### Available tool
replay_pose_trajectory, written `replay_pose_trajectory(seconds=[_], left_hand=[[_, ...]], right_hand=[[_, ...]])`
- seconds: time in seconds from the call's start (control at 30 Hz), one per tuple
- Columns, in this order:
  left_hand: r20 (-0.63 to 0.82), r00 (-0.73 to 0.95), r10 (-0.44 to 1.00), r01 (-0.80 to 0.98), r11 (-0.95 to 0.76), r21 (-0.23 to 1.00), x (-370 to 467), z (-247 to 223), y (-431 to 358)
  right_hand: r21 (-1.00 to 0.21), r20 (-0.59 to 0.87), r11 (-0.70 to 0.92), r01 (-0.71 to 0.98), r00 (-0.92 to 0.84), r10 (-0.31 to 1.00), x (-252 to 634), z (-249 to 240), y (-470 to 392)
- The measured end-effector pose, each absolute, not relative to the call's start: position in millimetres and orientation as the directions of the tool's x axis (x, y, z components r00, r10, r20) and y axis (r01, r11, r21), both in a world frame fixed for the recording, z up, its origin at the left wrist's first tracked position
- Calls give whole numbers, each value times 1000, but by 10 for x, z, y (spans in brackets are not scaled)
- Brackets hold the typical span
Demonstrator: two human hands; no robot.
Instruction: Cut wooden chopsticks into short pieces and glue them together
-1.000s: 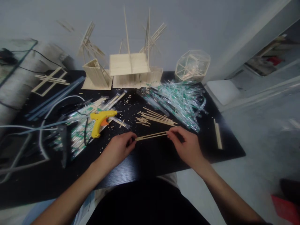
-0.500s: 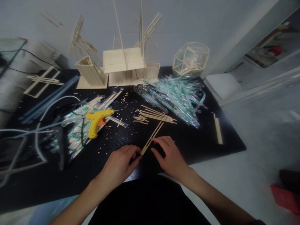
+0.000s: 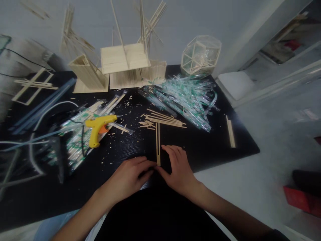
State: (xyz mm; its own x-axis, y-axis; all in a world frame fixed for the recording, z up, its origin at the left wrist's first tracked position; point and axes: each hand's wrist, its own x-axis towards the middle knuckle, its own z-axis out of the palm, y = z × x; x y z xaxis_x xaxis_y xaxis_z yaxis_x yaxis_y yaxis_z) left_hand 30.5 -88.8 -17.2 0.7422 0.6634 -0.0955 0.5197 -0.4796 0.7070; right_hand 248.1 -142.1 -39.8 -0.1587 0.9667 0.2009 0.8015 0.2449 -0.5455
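Two thin wooden sticks [image 3: 158, 140] lie side by side on the black table, pointing away from me with a narrow gap between them. A short wooden piece joins their near end. My left hand [image 3: 134, 175] has its fingertips at that near end, its thumb curled in below the index finger. My right hand [image 3: 179, 170] lies just right of the sticks, thumb tip by the same end and fingers spread away from it. Beyond their far end is a loose pile of wooden sticks [image 3: 165, 120].
A yellow glue gun [image 3: 96, 129] rests on packaged sticks [image 3: 75, 144] at left. Clear plastic wrappers [image 3: 185, 97] heap up at right. Wooden models [image 3: 125, 58] and a faceted frame [image 3: 202, 55] stand at the back. More sticks [image 3: 230, 134] lie near the table's right edge.
The joined sticks have turned from slanting right to pointing nearly straight away from me. My right thumb has moved in to their near end. The whole view has shifted slightly.
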Motion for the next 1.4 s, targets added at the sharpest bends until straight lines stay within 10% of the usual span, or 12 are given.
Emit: replay_pose_trajectory(seconds=[0.8,1.0,1.4], left_hand=[[-47,634,772,589,-442,677,253,-200,-782],[168,653,739,610,-644,461,384,-273,-751],[69,726,684,659,-721,216,515,-324,-673]], right_hand=[[-545,265,167,822,-20,964,2390,-412,-1306],[-528,315,201,825,-30,949,2508,-471,-1334],[-598,306,124,792,82,949,2766,-484,-1377]])
